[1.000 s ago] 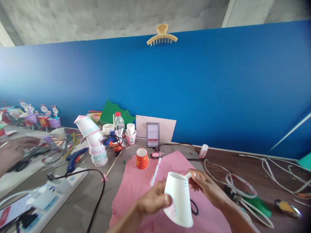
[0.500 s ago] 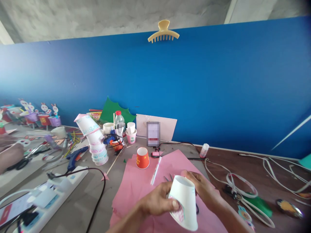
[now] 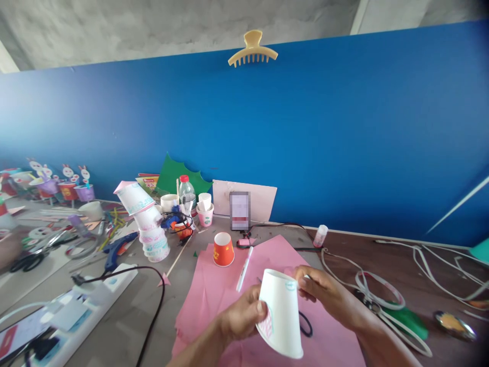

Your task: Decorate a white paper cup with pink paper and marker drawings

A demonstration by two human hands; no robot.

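Note:
A white paper cup [image 3: 280,318] hangs upside down and slightly tilted over the pink paper, with pink and teal drawing on its side. My left hand [image 3: 244,313] is closed round its left side, thumb on the front. At the cup's upper right edge, close to a small teal mark, my right hand [image 3: 317,288] has its fingers pinched together. A small dark tip shows between them; what it belongs to is hidden. Behind the cup lie scissors, mostly covered, with one dark handle loop [image 3: 306,324] showing. A white marker [image 3: 245,269] and a red paper cup [image 3: 223,250] are farther back.
Pink paper sheets [image 3: 202,316] cover the middle. Leftward stand stacked decorated cups [image 3: 153,234], a blue glue gun [image 3: 116,250] and a white power strip [image 3: 91,316] with a black cord. Another person's blurred hand [image 3: 9,250] is far left. White cables [image 3: 378,290] lie right.
The cup has shifted slightly left and stands more upright. My right hand has moved up beside its upper edge with fingers pinched. The other person's hand has moved toward the left edge.

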